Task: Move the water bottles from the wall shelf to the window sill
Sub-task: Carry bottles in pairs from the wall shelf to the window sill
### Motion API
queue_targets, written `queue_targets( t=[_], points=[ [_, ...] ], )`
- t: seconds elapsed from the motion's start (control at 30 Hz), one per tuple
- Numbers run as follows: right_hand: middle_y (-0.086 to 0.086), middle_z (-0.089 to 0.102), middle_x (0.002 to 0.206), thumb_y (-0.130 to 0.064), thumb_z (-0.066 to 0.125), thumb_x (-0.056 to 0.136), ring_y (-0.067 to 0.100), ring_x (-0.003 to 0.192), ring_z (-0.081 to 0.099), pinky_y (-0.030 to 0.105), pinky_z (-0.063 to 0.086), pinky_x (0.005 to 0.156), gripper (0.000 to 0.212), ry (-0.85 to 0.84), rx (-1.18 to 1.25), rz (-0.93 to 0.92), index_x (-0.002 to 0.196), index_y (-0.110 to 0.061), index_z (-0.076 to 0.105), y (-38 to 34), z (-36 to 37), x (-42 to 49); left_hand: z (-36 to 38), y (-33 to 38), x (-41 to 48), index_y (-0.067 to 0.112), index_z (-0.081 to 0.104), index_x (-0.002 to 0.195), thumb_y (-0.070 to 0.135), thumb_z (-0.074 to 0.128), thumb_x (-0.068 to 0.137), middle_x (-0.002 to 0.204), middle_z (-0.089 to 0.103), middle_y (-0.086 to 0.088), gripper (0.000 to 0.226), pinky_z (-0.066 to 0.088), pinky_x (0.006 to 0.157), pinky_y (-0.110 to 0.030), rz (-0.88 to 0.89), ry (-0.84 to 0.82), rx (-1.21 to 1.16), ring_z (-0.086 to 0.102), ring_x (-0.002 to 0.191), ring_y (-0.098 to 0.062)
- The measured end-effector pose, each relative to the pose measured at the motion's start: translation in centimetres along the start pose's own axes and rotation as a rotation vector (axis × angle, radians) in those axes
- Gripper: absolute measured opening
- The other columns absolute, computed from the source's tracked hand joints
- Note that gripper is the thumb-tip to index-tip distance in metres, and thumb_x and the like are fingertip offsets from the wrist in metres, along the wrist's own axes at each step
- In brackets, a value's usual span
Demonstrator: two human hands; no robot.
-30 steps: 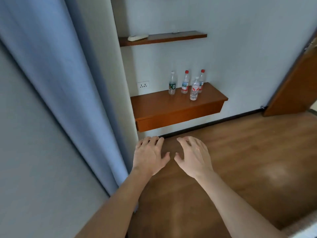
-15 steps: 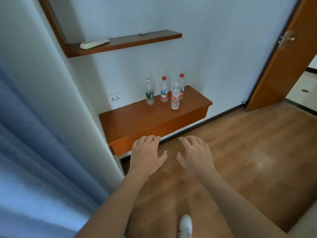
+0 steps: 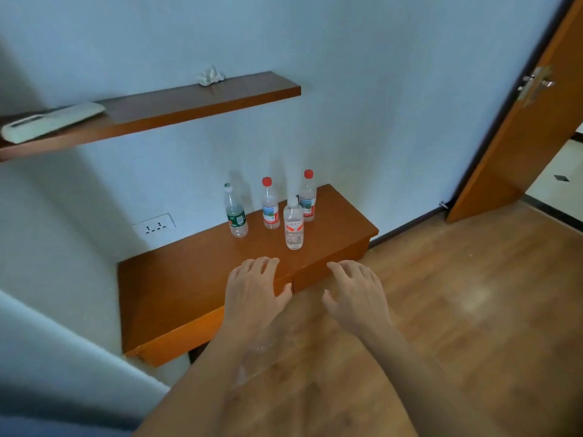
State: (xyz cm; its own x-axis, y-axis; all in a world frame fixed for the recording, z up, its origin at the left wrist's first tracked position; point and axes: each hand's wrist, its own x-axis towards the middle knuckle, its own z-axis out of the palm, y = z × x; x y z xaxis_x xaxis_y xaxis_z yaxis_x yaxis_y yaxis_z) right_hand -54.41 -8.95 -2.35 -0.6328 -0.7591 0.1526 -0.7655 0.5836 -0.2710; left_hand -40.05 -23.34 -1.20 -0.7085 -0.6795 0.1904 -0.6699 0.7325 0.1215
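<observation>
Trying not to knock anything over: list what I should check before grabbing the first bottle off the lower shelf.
1. Hands free: ok. The left hand and right hand hold nothing.
2. Bottles upright: ok. The green-label bottle, left red-cap bottle, right red-cap bottle and front bottle all stand on the lower shelf.
3. Caps on: ok, all four.
4. Path to the front bottle: ok; nothing stands between it and the hands.
5. Hand on a bottle: not ok; neither touches one yet.
6. Window sill ready: cannot tell; it is out of view.
</observation>
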Motion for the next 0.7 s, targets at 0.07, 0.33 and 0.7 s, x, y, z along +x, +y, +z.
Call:
queue_targets(
  t=[0.07, 0.33, 0.7],
  points=[
    [-0.006, 0.053, 0.144, -0.059, 0.055, 0.089, 0.019, 0.137, 0.045, 0.042, 0.035, 0.116, 0.058, -0.003, -0.008, -0.006, 0.141, -0.034, 0.046, 0.9, 0.4, 2.5, 0.8, 0.2, 2.1, 0.031, 0.046, 0.143, 0.065, 0.043, 0.092, 0.146, 0.052, 0.007, 0.062, 0.038, 0.113, -0.038, -0.004, -0.008, 0.002, 0.046, 0.135, -0.017],
    [-0.004, 0.054, 0.142, -0.055, 0.055, 0.089, 0.019, 0.136, 0.047, 0.043, 0.036, 0.115, 0.057, -0.017, -0.02, -0.005, 0.141, -0.032, 0.048, 4.4, 2.7, 11.5, 4.9, 0.2, 10.4, 0.029, 0.049, 0.141, 0.064, 0.046, 0.09, 0.143, 0.055, 0.005, 0.062, 0.042, 0.11, -0.039, -0.045, -0.013, -0.003, 0.049, 0.133, -0.018],
    [-0.003, 0.052, 0.145, -0.054, 0.058, 0.089, 0.02, 0.135, 0.047, 0.042, 0.039, 0.113, 0.059, -0.087, -0.058, -0.031, 0.142, -0.032, 0.046, 7.3, 6.5, 27.3, 10.9, -2.5, 22.1, 0.029, 0.057, 0.133, 0.073, 0.058, 0.077, 0.133, 0.063, 0.005, 0.071, 0.047, 0.102, -0.04, -0.192, -0.046, -0.045, 0.058, 0.124, -0.019]
  ],
)
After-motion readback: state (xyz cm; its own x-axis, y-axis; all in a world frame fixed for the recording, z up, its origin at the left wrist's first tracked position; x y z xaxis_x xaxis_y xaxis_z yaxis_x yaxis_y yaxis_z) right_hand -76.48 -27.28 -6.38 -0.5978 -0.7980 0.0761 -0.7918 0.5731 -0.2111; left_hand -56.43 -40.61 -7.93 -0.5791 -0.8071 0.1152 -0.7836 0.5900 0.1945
